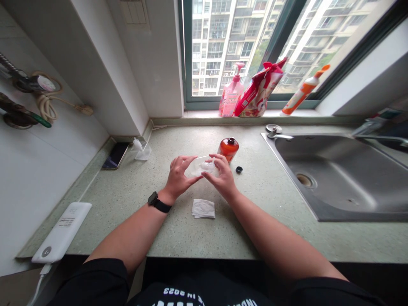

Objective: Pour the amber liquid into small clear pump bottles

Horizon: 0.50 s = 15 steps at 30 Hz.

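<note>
A small clear plastic container (195,168) is held between my two hands above the counter, with something whitish showing through it. Thumb and fingers of my left hand (179,175) grip its left side; a black watch is on that wrist. On the other side, my right hand (222,175) closes thumb and fingers around it. Just behind the right hand stands an uncapped amber bottle (228,148), its lower part covered by the fingers. Its likely black cap (239,170) lies to the right. Nearer me is a folded white tissue (203,208), flat on the counter.
At the left are a clear box with a white nozzle (141,151), a phone (116,155) and a white power bank (62,233) with a cable. A steel sink (344,178) fills the right. A pump bottle (231,97), red bag (262,89) and orange-white bottle (302,94) line the sill.
</note>
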Tool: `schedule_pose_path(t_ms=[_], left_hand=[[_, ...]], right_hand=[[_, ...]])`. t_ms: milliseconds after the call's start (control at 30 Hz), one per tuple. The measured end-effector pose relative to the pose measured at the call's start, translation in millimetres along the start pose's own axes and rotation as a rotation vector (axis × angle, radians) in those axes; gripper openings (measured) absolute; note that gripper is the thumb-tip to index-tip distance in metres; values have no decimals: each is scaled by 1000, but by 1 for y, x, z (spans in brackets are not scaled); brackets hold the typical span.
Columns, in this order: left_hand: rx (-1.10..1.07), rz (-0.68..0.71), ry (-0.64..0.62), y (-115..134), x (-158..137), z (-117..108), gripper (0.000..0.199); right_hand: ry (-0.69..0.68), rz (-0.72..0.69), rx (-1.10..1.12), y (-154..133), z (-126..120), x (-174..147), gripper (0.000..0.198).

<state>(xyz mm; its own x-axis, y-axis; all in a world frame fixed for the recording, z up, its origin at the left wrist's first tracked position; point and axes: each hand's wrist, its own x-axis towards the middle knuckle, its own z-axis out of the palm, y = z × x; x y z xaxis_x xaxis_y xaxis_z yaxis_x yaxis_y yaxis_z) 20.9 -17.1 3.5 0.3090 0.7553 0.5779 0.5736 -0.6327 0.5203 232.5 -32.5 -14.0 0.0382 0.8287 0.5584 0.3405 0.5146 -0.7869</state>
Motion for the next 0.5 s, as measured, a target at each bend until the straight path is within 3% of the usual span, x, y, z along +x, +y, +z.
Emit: schedule_pose_path(t_ms=[300, 500], left_hand=[[102, 11, 5, 0, 0, 0, 68], [203, 11, 26, -2, 0, 0, 70]], right_hand=[[74, 3, -72, -4, -1, 4, 36], [33, -32, -121, -13, -10, 7, 22]])
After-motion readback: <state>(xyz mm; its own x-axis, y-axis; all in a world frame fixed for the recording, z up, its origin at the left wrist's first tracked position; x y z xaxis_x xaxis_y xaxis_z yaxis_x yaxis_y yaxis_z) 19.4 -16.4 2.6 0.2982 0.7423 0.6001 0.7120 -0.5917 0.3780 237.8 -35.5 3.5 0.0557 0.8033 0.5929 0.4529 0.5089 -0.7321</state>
